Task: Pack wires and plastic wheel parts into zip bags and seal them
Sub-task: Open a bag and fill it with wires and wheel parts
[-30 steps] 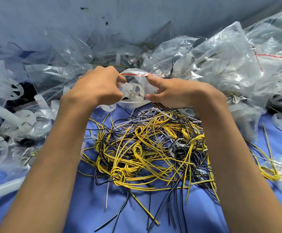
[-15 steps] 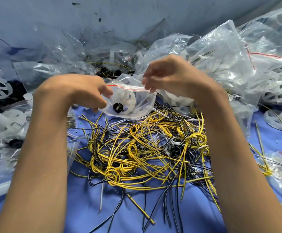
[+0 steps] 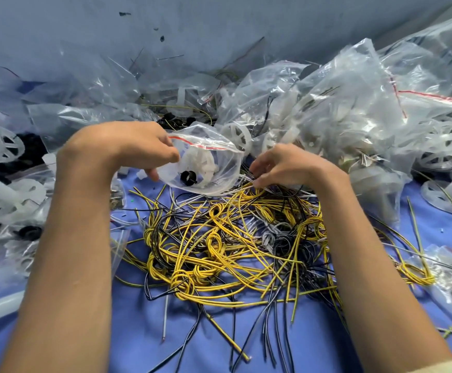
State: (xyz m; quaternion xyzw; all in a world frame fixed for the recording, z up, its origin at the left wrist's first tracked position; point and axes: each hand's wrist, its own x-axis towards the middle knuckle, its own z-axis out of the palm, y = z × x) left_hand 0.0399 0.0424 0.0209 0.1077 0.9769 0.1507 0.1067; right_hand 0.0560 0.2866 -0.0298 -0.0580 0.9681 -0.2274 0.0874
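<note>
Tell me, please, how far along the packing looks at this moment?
Done: many filled bags are piled at the back. In hand: the left hand holds a bag with a white wheel and black ring inside, seemingly unsealed, while the right hand touches the wires. Remaining: that whole yellow-and-black tangle, plus loose wheels on the cloth.

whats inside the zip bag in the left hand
The clear zip bag shows a white spoked wheel and a small black ring. Anything behind the wheel or under the left hand is hidden.
</note>
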